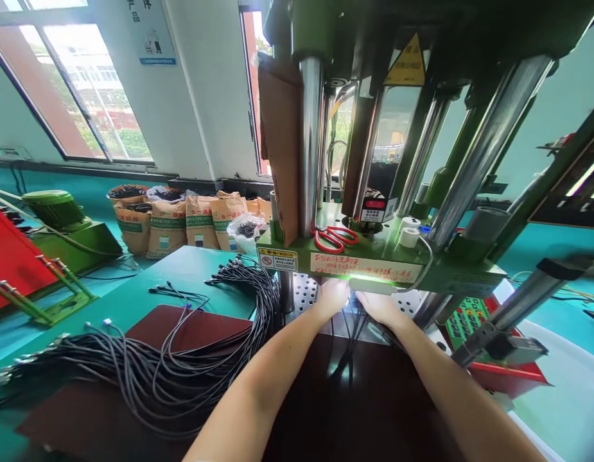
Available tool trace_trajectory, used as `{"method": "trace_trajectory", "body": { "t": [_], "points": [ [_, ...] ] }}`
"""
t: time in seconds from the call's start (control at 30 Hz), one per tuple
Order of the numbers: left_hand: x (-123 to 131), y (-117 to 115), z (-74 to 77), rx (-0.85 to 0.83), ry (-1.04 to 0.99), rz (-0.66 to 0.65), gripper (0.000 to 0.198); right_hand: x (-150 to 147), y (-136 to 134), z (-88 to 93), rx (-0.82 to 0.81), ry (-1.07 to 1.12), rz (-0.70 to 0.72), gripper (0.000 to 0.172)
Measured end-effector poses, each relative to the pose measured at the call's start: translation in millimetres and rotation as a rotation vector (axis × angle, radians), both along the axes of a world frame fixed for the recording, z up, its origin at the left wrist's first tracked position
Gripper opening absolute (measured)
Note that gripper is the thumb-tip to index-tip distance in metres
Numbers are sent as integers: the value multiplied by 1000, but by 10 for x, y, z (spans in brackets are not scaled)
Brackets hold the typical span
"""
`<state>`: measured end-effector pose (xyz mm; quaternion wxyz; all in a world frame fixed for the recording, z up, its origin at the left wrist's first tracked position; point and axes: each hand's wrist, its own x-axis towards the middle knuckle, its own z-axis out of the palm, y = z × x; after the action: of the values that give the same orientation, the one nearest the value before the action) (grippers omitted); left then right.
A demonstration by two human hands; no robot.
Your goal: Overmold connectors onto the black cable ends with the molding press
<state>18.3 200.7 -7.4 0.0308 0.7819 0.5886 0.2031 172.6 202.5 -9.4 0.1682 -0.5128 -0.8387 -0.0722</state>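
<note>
Both my arms reach forward under the green plate (374, 247) of a press-like machine. My left hand (333, 298) is at the lit gap below the plate's front edge, and my right hand (379, 308) is just to its right. The fingers of both are mostly hidden there, so their grip cannot be made out. Several black cables (353, 337) run from between the hands down over a dark, shiny surface (335, 410). A perforated metal plate (304, 294) shows to the left of my left hand.
Red-handled scissors (336, 238) lie on the green plate near a steel column (311, 147). Bundled black cables (181, 366) spread over the green table (181, 273) at left. A control panel (467, 324) is at right, and filled sacks (169, 224) stand by the wall.
</note>
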Motion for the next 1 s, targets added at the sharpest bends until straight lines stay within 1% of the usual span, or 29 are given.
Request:
{"method": "trace_trajectory", "body": {
  "t": [0.1,0.17,0.23,0.33,0.4,0.57,0.7,0.83,1.0],
  "points": [
    [-114,-16,-16,14,44,-143,32,69,-20,-71,-61,-44,67,33],
    [-157,-8,-63,51,74,-237,39,80,-2,-116,-88,-59,85,34],
    [-169,15,-123,81,85,-281,46,75,27,-150,-105,-67,86,34],
    [-150,62,-200,72,80,-255,50,51,71,-182,-120,-65,70,33],
    [-128,86,-218,46,85,-224,50,23,97,-186,-128,-60,53,33],
    [-109,91,-156,-1,77,-194,44,-18,104,-132,-127,-61,9,31],
    [-218,90,-137,-68,43,-187,48,63,0,-86,-99,-69,-19,37],
    [-344,109,-206,-69,19,-266,50,154,-70,-107,-92,-81,-23,42],
    [-341,153,-292,-78,-28,-238,48,156,-3,-190,-111,-45,-14,41]
  ]
}}
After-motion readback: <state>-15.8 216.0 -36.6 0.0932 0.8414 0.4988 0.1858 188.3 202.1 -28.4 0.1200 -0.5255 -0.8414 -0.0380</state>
